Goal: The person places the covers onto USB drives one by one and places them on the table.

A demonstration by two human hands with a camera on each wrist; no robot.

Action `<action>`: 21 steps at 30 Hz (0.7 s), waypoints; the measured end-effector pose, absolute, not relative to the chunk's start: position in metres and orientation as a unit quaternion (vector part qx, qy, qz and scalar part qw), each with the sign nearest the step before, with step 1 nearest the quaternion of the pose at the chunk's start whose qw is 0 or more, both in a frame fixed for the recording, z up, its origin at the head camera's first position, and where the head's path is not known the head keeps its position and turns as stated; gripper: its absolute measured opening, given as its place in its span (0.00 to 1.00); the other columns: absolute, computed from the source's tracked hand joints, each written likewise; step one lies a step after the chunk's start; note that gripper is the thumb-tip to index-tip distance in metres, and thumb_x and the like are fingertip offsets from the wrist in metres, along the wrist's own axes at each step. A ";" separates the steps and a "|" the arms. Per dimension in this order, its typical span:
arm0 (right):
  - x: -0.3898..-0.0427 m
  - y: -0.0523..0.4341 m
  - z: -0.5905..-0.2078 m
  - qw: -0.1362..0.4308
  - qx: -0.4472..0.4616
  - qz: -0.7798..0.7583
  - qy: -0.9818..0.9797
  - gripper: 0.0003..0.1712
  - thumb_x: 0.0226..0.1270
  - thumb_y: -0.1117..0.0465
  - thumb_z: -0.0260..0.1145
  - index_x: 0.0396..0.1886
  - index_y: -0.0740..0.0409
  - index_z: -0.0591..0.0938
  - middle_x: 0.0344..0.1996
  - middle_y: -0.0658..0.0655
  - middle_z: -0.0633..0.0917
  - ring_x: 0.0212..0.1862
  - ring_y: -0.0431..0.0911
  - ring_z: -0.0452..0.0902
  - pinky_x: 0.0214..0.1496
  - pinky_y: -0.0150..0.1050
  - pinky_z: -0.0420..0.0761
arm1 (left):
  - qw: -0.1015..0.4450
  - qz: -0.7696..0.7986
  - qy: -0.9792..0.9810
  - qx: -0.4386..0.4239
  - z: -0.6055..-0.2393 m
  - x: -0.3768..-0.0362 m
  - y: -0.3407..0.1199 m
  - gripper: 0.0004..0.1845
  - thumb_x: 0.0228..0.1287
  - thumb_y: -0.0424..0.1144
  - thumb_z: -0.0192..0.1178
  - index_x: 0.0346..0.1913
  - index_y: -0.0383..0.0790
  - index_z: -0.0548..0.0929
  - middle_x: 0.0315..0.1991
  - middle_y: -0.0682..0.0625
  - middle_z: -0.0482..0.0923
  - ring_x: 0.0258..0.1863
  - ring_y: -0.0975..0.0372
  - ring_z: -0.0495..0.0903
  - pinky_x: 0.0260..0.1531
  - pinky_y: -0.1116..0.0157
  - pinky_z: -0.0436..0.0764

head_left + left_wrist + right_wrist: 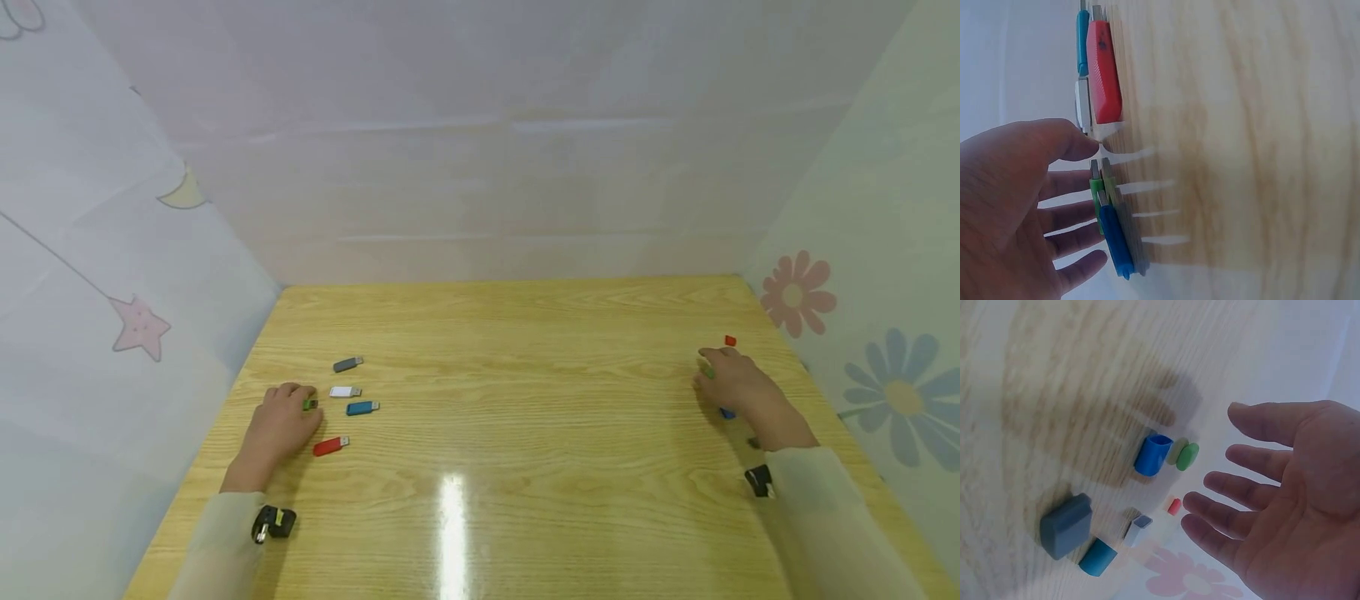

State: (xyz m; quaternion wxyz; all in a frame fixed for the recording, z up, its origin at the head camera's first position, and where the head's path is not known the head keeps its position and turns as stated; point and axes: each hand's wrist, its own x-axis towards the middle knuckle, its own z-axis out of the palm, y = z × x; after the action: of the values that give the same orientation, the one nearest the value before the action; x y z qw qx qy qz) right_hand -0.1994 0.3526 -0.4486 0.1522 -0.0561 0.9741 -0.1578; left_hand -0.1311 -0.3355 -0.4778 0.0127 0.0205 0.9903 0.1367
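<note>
- Left hand (279, 423) open, fingers spread, holds nothing; fingertips at green USB stick (310, 404) on worktop (525, 417).
- Right hand (731, 383) open, empty, over green cap (1187, 456) and blue cap (1152, 455).
- White (345, 392), blue (362, 407), red (331, 447), grey (348, 364) sticks just beyond left hand.

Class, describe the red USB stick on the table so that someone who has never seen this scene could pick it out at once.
Start at the wooden table and go to its left side, where the person's left hand rests beside a small cluster of USB sticks. The red USB stick lies nearest the viewer, below the blue stick. It is the only red one there; the others are grey, white, blue and green.
</note>
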 end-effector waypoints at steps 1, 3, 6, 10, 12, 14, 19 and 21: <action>-0.200 0.353 -0.449 0.154 -0.058 -0.157 0.974 0.36 0.77 0.59 0.56 0.72 0.81 0.57 0.65 0.87 0.56 0.63 0.83 0.55 0.60 0.76 0.64 | 0.013 0.140 0.990 0.020 -0.477 -0.131 -0.336 0.24 0.73 0.41 0.55 0.63 0.27 0.76 0.63 0.26 0.69 0.64 0.32 0.64 0.58 0.33 0.69; -0.202 0.355 -0.450 0.159 -0.059 -0.156 0.973 0.36 0.77 0.60 0.56 0.72 0.80 0.56 0.65 0.87 0.56 0.63 0.83 0.53 0.60 0.76 0.63 | 0.016 0.148 0.989 0.019 -0.476 -0.130 -0.336 0.22 0.73 0.40 0.55 0.61 0.27 0.77 0.62 0.26 0.69 0.63 0.33 0.65 0.58 0.33 0.69; -0.205 0.358 -0.453 0.165 -0.056 -0.153 0.973 0.37 0.76 0.60 0.57 0.72 0.80 0.56 0.65 0.87 0.56 0.63 0.83 0.53 0.60 0.77 0.63 | 0.023 0.161 0.987 0.018 -0.475 -0.130 -0.336 0.20 0.73 0.39 0.55 0.59 0.28 0.78 0.62 0.26 0.69 0.63 0.33 0.64 0.58 0.34 0.69; -0.207 0.361 -0.456 0.173 -0.048 -0.148 0.973 0.36 0.76 0.61 0.58 0.72 0.80 0.57 0.65 0.87 0.56 0.63 0.83 0.53 0.61 0.77 0.63 | 0.034 0.169 0.985 0.015 -0.476 -0.132 -0.336 0.19 0.73 0.37 0.55 0.59 0.26 0.77 0.62 0.25 0.68 0.63 0.33 0.63 0.59 0.35 0.70; -0.208 0.363 -0.459 0.172 -0.051 -0.142 0.973 0.34 0.76 0.61 0.57 0.71 0.80 0.60 0.64 0.87 0.58 0.63 0.82 0.56 0.59 0.75 0.65 | 0.037 0.167 0.985 0.014 -0.476 -0.132 -0.336 0.20 0.73 0.36 0.55 0.60 0.25 0.76 0.62 0.24 0.68 0.63 0.33 0.64 0.59 0.35 0.70; -0.209 0.365 -0.463 0.170 -0.056 -0.135 0.975 0.31 0.76 0.62 0.57 0.69 0.79 0.62 0.63 0.86 0.60 0.61 0.81 0.59 0.57 0.74 0.68 | 0.039 0.165 0.985 0.012 -0.476 -0.132 -0.336 0.19 0.72 0.36 0.55 0.59 0.25 0.76 0.61 0.24 0.68 0.61 0.33 0.65 0.58 0.36 0.71; -0.213 0.368 -0.469 0.166 -0.062 -0.124 0.976 0.27 0.76 0.63 0.57 0.66 0.78 0.66 0.60 0.85 0.63 0.58 0.79 0.64 0.53 0.70 0.73 | 0.033 0.162 0.986 0.010 -0.475 -0.133 -0.335 0.15 0.72 0.32 0.56 0.55 0.25 0.78 0.58 0.25 0.70 0.59 0.33 0.67 0.55 0.37 0.73; -0.215 0.368 -0.469 0.163 -0.061 -0.120 0.977 0.26 0.76 0.64 0.58 0.65 0.78 0.67 0.60 0.84 0.64 0.58 0.79 0.64 0.53 0.70 0.73 | 0.031 0.158 0.987 0.012 -0.474 -0.133 -0.335 0.13 0.72 0.31 0.56 0.54 0.26 0.79 0.56 0.26 0.71 0.58 0.33 0.68 0.54 0.38 0.74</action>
State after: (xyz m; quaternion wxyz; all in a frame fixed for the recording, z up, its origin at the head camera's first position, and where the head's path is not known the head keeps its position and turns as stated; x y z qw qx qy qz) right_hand -0.2145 0.3677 -0.4693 0.1632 -0.0605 0.9774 -0.1203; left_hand -0.1331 -0.3345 -0.4739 0.0309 0.0122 0.9869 0.1578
